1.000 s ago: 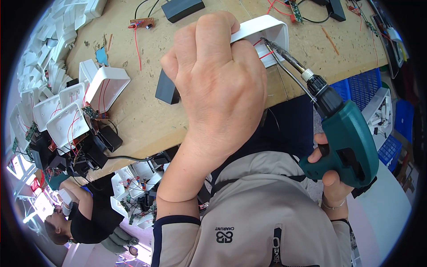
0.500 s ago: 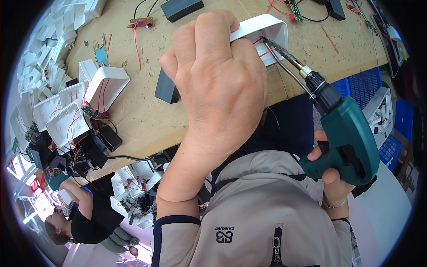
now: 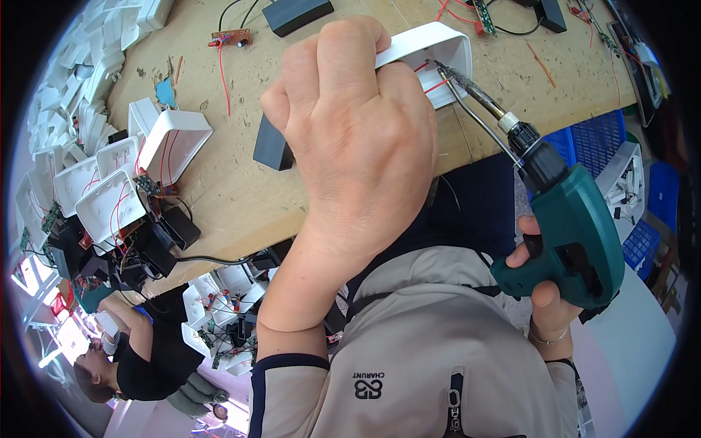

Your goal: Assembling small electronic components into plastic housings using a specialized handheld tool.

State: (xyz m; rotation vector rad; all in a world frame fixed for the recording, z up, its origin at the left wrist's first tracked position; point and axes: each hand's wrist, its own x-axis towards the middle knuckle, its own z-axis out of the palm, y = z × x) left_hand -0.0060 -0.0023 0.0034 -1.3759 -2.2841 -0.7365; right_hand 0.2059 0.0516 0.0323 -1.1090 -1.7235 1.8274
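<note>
While my left hand (image 3: 355, 139) pinches a boxy white plastic case (image 3: 418, 42), my right hand (image 3: 553, 306) grips a green pistol-shaped soldering iron (image 3: 569, 212), tip (image 3: 457, 79) shifted slightly rightward.

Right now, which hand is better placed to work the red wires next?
Probably the right hand: it holds the green soldering gun, tip near the red wires. The left hand grips the white housing.

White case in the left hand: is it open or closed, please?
Open: the white case shows its inner walls and red wires, with no cover over the side facing the camera.
</note>
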